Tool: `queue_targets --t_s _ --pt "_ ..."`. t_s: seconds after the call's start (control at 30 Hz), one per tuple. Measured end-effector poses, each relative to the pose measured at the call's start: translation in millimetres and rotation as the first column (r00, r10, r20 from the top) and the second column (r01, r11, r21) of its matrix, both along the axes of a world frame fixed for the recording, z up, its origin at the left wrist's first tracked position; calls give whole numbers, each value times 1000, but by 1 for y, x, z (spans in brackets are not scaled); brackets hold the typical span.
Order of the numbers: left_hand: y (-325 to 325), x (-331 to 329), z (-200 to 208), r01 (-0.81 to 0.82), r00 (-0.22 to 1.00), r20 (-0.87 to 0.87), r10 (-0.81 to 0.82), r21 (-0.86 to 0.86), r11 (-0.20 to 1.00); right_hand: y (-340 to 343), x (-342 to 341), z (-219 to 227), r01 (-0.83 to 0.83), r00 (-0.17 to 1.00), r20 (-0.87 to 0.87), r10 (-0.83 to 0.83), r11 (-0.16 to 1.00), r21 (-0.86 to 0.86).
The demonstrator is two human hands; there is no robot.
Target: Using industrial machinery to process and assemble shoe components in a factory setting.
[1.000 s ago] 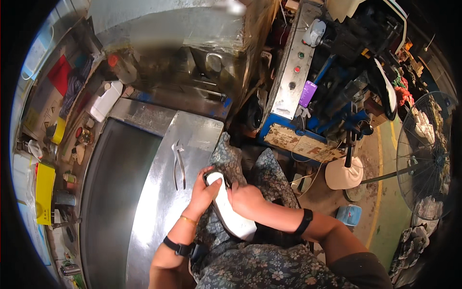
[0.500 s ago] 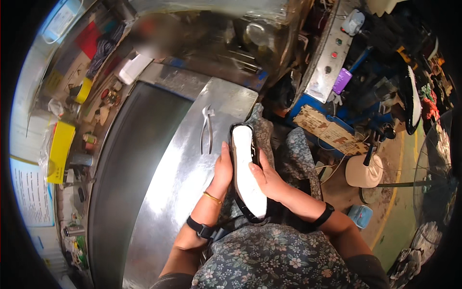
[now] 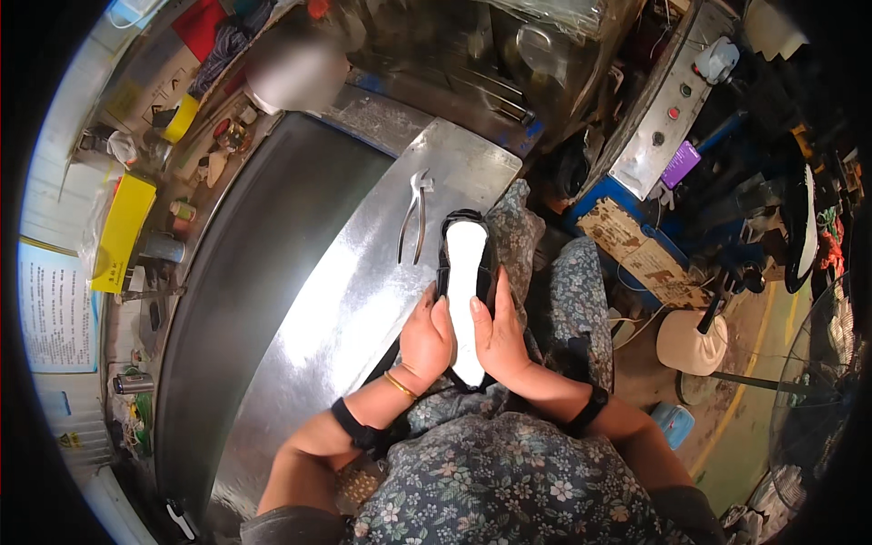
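Observation:
Between my two hands is a black shoe, its white sole side facing up. Its rounded end points away from me and its narrower end towards my lap. My left hand wraps the near left side, thumb along the white edge. My right hand grips the opposite side, its thumb lying at the edge of the white face and its fingers round the black side. Just left of the shoe, metal pincers lie on the shiny metal tabletop, touched by neither hand.
Beyond the metal top on the left runs a dark belt. A shelf there holds a yellow box. At right stand a machine panel with buttons, a purple box, a cream rounded container and a fan guard.
The shoe has turned from a slant to nearly straight away from me. Both hands have shifted towards its narrower end, and the left thumb now rests on it. The whole view has shifted.

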State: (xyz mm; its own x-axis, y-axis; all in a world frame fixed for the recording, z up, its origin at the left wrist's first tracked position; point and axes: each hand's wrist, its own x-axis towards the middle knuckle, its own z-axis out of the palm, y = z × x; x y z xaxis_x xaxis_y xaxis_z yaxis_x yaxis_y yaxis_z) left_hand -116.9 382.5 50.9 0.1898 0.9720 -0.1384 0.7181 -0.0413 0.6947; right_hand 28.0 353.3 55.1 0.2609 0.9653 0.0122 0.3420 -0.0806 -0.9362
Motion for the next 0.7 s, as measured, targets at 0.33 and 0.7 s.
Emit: queue_targets --t_s 0.33,0.7 --pt "114 36 60 131 676 587 445 -691 711 79 69 17 75 862 -393 -318 849 -522" --pt "118 41 58 314 947 131 -293 -202 928 129 56 4 -116 962 254 102 992 40"
